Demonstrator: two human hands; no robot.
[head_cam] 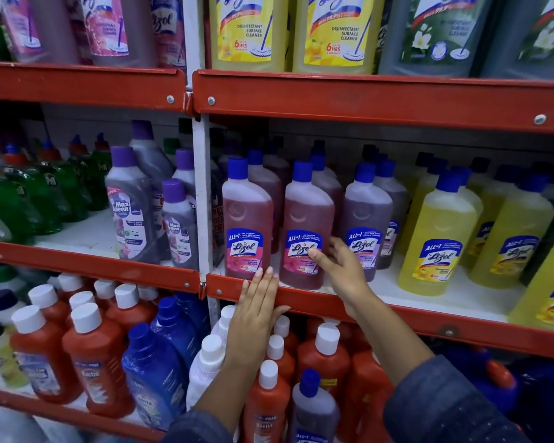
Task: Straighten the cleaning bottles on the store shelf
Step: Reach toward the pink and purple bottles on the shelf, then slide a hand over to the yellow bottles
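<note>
On the middle red shelf stand pink Lizol bottles with blue caps. My right hand grips the lower right side of the second pink bottle, thumb on its label, fingers behind it. My left hand lies flat on the shelf's front lip, fingertips touching the base of the first pink bottle. A purple Lizol bottle stands just right of my right hand. Yellow Lizol bottles fill the right part of the shelf.
Grey Max Kleen bottles and green Pril bottles stand left of the white upright. Above are large yellow, pink and green bottles. Below, red bottles with white caps and blue bottles crowd the lower shelf.
</note>
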